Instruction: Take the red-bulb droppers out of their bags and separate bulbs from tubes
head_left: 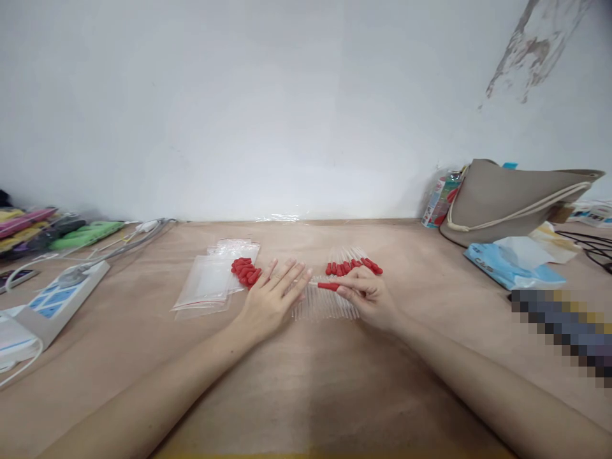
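My right hand (370,296) pinches a red rubber bulb (327,287) between thumb and fingers. A thin clear tube (313,284) runs from the bulb's left end to my left hand (277,293), which grips it near the index fingertip and thumb; its other fingers are stretched out. Below both hands lies a row of clear dropper tubes (325,306). Just behind my right hand are several droppers with red bulbs (351,266) fitted, their tubes pointing away. A pile of loose red bulbs (245,271) sits beyond my left hand, partly hidden by it.
Clear zip bags (203,284) lie flat left of the bulbs. At far left are a power strip (71,296) with cables and colourful packets (29,226). On the right stand a grey bag (507,201) and a bottle (440,201), with a blue tissue pack (511,264) in front.
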`<move>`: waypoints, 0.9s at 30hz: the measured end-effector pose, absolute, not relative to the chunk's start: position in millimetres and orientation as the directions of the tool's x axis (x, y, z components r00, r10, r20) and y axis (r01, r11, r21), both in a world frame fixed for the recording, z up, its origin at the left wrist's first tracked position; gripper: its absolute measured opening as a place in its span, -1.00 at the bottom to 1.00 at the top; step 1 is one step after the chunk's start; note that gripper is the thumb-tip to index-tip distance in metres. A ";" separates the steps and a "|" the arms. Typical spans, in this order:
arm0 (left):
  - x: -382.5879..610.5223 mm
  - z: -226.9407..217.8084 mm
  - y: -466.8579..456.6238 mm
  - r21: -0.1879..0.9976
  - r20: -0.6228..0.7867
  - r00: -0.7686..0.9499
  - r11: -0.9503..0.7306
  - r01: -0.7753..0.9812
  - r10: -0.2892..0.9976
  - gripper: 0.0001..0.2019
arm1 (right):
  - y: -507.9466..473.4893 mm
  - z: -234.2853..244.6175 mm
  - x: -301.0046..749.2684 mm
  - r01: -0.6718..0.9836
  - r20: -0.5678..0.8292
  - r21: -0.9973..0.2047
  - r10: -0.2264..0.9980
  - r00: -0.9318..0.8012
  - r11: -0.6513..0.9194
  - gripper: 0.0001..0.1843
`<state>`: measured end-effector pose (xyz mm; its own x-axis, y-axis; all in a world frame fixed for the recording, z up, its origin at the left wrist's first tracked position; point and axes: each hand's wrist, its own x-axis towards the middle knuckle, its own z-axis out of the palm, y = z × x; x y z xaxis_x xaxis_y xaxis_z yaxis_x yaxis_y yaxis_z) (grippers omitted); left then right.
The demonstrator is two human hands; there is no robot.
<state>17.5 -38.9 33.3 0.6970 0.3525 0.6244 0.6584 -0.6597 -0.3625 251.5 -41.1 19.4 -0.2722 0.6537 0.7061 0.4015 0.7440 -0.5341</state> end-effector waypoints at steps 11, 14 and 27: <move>24.2 16.0 -43.6 -0.381 0.613 0.749 -0.735 0.561 0.253 -0.75 | -55.2 6.0 233.8 0.613 0.738 0.012 0.407 -0.538 0.790 -0.68; 26.9 16.7 -47.6 -0.412 0.610 0.759 -0.727 0.549 0.227 -0.76 | -57.7 5.1 227.5 0.658 0.749 0.108 0.375 -0.547 0.745 -0.77; 23.4 13.3 -53.1 -0.318 0.598 0.758 -0.791 0.522 0.260 -0.82 | -56.3 1.5 235.1 0.546 0.723 0.267 0.210 -0.659 0.794 -0.72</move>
